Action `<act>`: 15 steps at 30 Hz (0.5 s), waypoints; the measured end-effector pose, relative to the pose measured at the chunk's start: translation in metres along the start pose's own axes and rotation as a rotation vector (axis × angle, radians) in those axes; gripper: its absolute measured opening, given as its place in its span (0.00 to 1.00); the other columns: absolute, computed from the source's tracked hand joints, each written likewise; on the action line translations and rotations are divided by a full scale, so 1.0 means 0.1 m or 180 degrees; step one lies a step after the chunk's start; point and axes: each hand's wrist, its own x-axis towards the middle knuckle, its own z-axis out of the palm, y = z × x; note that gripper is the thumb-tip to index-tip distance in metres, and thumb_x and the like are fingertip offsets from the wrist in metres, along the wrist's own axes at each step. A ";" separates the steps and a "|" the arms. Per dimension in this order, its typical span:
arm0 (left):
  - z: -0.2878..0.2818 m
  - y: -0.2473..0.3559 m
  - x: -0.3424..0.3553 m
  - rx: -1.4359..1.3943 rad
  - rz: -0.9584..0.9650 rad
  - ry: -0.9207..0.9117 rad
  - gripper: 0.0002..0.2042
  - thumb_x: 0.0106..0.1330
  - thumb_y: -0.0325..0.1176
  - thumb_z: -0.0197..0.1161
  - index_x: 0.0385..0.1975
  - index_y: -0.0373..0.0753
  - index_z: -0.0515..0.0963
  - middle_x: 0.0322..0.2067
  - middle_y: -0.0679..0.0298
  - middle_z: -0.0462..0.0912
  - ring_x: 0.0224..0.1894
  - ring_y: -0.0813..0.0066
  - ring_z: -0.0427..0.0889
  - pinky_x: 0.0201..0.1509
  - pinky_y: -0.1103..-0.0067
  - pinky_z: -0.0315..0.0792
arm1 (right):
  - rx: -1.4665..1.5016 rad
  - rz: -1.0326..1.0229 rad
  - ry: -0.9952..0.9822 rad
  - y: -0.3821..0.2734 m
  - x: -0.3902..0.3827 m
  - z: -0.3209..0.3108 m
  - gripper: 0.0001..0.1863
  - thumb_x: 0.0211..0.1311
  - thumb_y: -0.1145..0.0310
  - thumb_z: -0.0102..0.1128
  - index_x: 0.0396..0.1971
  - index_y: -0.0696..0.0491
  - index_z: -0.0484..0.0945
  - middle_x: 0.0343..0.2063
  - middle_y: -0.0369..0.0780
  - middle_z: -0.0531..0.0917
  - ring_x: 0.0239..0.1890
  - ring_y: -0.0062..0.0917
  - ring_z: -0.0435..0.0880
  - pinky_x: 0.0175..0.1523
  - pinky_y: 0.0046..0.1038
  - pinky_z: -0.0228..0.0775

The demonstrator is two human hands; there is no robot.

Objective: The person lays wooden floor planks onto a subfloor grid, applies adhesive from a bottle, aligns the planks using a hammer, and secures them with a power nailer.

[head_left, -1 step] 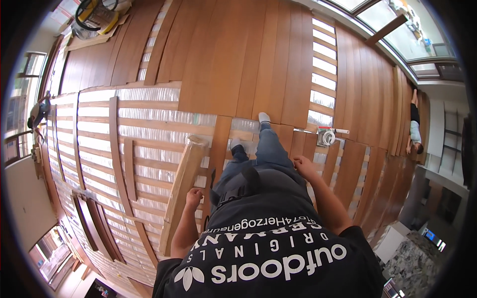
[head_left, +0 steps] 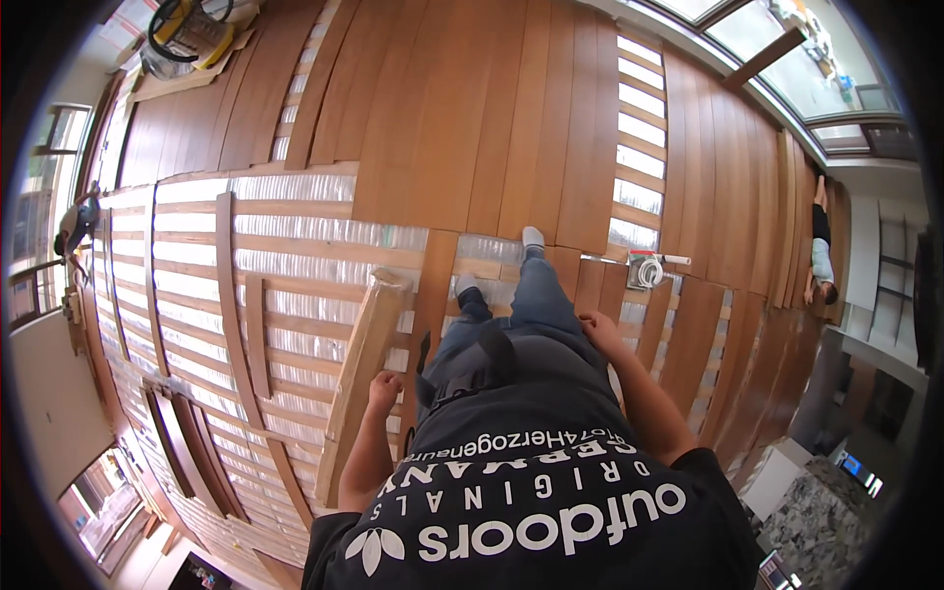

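Note:
My left hand (head_left: 386, 386) hangs beside my left hip, its fingers loosely curled, with nothing visible in it. Just left of it lies a long cardboard-wrapped package (head_left: 359, 374), apart from the hand. My right hand (head_left: 596, 327) is by my right thigh, fingers curled in, with no object showing. I stand in light socks, my right foot (head_left: 533, 238) by the edge of the laid brown floorboards (head_left: 442, 128). My left foot (head_left: 467, 285) is farther back, near a loose brown board (head_left: 433, 295).
Wooden battens (head_left: 285, 206) over silvery sheeting spread to the left. A white coiled cord or hose (head_left: 647, 270) lies at right. A person (head_left: 77, 224) bends at far left; another (head_left: 821, 246) is at far right. A yellow-and-black vacuum-like machine (head_left: 192, 34) stands at upper left.
My right foot has shifted slightly to the right. My hands stay almost where they were, still curled.

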 end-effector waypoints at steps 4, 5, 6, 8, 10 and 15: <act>0.27 0.35 0.26 -0.0048 0.0172 0.0057 0.12 0.67 0.33 0.61 0.44 0.32 0.84 0.29 0.59 0.87 0.30 0.73 0.85 0.37 0.75 0.79 | -0.0326 -0.0057 0.0301 0.88 0.11 -0.17 0.18 0.62 0.66 0.58 0.50 0.56 0.83 0.42 0.51 0.87 0.44 0.41 0.88 0.49 0.36 0.78; 0.26 0.32 0.28 -0.0195 0.0215 0.0122 0.12 0.68 0.33 0.61 0.44 0.33 0.83 0.30 0.60 0.87 0.31 0.74 0.85 0.37 0.75 0.78 | -0.0260 0.0019 0.0215 0.85 0.09 -0.17 0.18 0.63 0.67 0.58 0.50 0.56 0.83 0.39 0.51 0.88 0.41 0.41 0.88 0.46 0.36 0.79; 0.32 0.40 0.34 -0.0363 0.0306 0.0120 0.12 0.68 0.33 0.61 0.45 0.33 0.83 0.30 0.60 0.86 0.31 0.75 0.84 0.37 0.76 0.78 | -0.0115 0.0364 0.0047 0.93 0.06 -0.26 0.17 0.64 0.67 0.58 0.50 0.56 0.82 0.35 0.49 0.87 0.37 0.38 0.88 0.41 0.36 0.79; 0.51 0.63 0.39 -0.0288 0.0352 0.0145 0.11 0.69 0.32 0.61 0.45 0.33 0.83 0.31 0.62 0.86 0.31 0.77 0.83 0.38 0.77 0.78 | -0.0029 0.0709 -0.0127 1.05 -0.02 -0.49 0.17 0.65 0.67 0.58 0.51 0.57 0.82 0.31 0.47 0.87 0.32 0.36 0.88 0.36 0.36 0.79; 0.73 0.85 0.34 -0.0875 0.0181 -0.0102 0.11 0.69 0.32 0.60 0.44 0.34 0.83 0.31 0.64 0.86 0.31 0.78 0.82 0.39 0.78 0.77 | 0.0485 0.1251 -0.0192 1.06 -0.12 -0.75 0.16 0.68 0.66 0.56 0.51 0.58 0.81 0.27 0.43 0.84 0.23 0.30 0.84 0.26 0.33 0.75; 1.09 0.76 0.35 -0.0659 0.0759 -0.0205 0.11 0.68 0.33 0.62 0.43 0.33 0.83 0.35 0.57 0.88 0.37 0.69 0.87 0.44 0.73 0.79 | 0.0608 0.0919 0.0050 0.74 0.14 -1.14 0.16 0.68 0.69 0.53 0.51 0.58 0.79 0.28 0.43 0.82 0.20 0.27 0.81 0.24 0.31 0.73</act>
